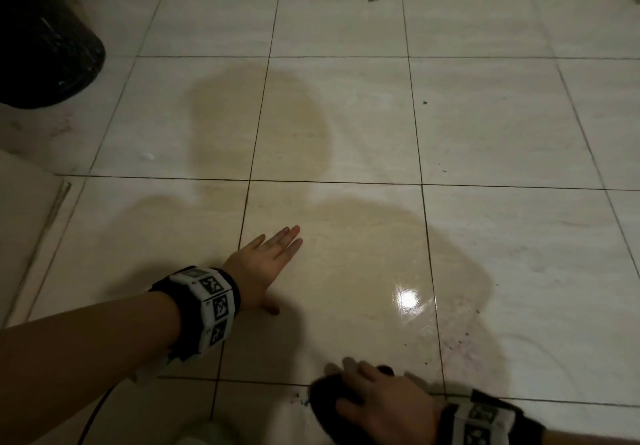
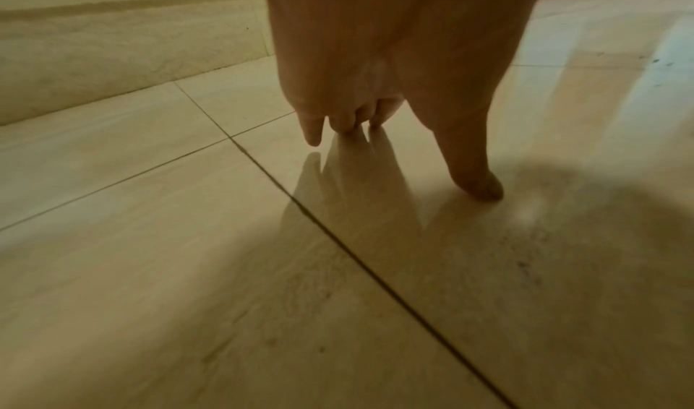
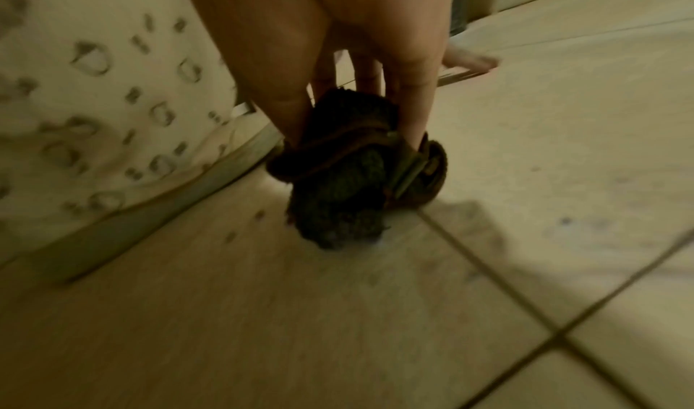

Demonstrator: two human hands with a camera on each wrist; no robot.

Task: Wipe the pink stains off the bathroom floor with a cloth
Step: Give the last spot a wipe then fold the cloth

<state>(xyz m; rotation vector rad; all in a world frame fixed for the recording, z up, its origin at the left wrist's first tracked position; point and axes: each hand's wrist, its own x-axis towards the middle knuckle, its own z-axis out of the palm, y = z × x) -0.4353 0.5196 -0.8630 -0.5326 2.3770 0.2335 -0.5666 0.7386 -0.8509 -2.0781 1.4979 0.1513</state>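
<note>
The left hand (image 1: 258, 264) lies flat on the bathroom floor (image 1: 502, 126), with its fingers straight and spread a little; it holds nothing. In the left wrist view the fingertips (image 2: 482, 185) touch the glossy tile and their reflection shows under them. The right hand (image 1: 377, 401) is at the bottom edge of the head view and its fingers are curled over a dark cloth (image 1: 329, 396), which it presses down on the floor. In the right wrist view the cloth (image 3: 345, 184) is bunched into a thick lump, gripped between the thumb and the fingers (image 3: 413, 112), and its lower end touches the tile next to a grout line. Faint pink stains (image 1: 460, 351) remain on the tile just to the right of this hand, with some small dark specks around them. A bright spot of light (image 1: 408, 299) reflects on the wet-looking tile between the two hands. Both wrists wear black bands (image 1: 207, 309) with white marker blocks. A dark round bin (image 1: 45, 39) stands at the far left corner of the floor, well apart from the hands. A light fabric with a grey pattern (image 3: 93, 89) is visible beside the right hand in the right wrist view.
</note>
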